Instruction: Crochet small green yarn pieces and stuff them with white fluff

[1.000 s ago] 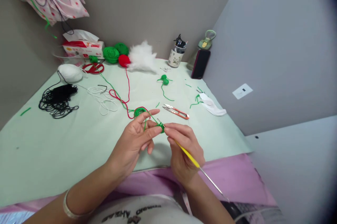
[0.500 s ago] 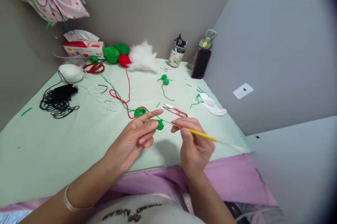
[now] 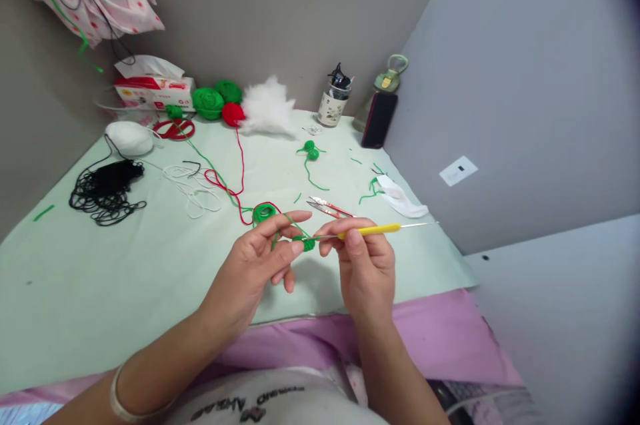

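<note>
Between thumb and fingers, my left hand (image 3: 265, 255) pinches a small green crochet piece (image 3: 309, 244), its index finger stretched out with green yarn running over it. My right hand (image 3: 365, 258) grips a crochet hook (image 3: 383, 230) by its yellow handle, pen-like. The hook's metal tip meets the green piece; the exact stitch is too small to make out. Just behind my hands lies a coil of green yarn (image 3: 263, 213) with red yarn around it. Orange thread snips (image 3: 330, 207) rest beyond my right hand, their handles partly hidden by it.
Balls of green yarn (image 3: 208, 103) and red yarn (image 3: 233, 114) sit at the back beside white stuffing (image 3: 269, 107). Black yarn (image 3: 113, 188) and red scissors (image 3: 174, 129) lie left. A pen cup (image 3: 332, 107) and a phone (image 3: 379, 120) stand back right, near a wall.
The hook has swung from pointing down toward me to nearly level, its rear end now to the right. My right hand drew away rightward, then came back to the green piece.
</note>
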Demonstrator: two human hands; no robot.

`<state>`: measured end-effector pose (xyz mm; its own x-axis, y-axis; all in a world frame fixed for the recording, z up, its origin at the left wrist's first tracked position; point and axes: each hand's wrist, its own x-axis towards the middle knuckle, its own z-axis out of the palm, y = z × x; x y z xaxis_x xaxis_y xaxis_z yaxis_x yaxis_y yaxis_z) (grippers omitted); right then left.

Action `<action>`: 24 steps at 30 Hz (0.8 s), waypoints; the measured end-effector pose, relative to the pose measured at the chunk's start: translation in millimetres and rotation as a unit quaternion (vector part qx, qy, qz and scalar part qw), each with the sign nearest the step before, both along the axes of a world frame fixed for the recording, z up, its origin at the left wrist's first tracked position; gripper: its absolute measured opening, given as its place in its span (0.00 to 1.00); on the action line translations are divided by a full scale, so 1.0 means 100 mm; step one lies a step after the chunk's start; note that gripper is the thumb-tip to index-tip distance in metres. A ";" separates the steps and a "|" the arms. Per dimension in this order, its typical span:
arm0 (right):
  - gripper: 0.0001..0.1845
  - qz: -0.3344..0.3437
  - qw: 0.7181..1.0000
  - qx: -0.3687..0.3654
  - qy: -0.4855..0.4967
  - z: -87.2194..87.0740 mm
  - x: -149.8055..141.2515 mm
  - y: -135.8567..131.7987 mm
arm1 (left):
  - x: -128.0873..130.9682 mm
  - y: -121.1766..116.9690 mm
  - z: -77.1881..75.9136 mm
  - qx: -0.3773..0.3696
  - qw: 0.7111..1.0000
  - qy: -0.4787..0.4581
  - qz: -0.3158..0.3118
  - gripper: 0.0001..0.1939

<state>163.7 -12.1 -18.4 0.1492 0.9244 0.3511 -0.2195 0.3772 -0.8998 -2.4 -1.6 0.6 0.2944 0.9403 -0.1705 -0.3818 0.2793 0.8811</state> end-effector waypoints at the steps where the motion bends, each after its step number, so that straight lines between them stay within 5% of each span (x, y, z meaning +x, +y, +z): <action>1: 0.11 0.002 1.000 0.003 -0.003 0.01 0.01 -0.01 | -0.01 0.00 0.00 0.004 1.000 0.005 0.003 0.15; 16: 0.14 -0.074 0.973 0.127 -0.177 0.03 -0.03 -0.12 | -0.05 -0.02 -0.09 0.088 0.988 0.120 0.041 0.16; 21: 0.14 -0.113 0.903 0.240 -0.336 0.00 -0.06 -0.14 | -0.01 -0.05 -0.06 0.117 0.975 0.166 0.088 0.15; 24: 0.16 -0.156 0.853 0.270 -0.418 -0.04 -0.08 -0.15 | 0.01 -0.07 -0.03 0.080 0.986 0.118 0.087 0.19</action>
<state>155.5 -27.1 -22.4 -0.1523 0.5553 0.8176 0.6016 0.7084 -0.3691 -1.5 -9.0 -2.7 0.0968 0.9934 -0.0610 -0.1898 0.0786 0.9787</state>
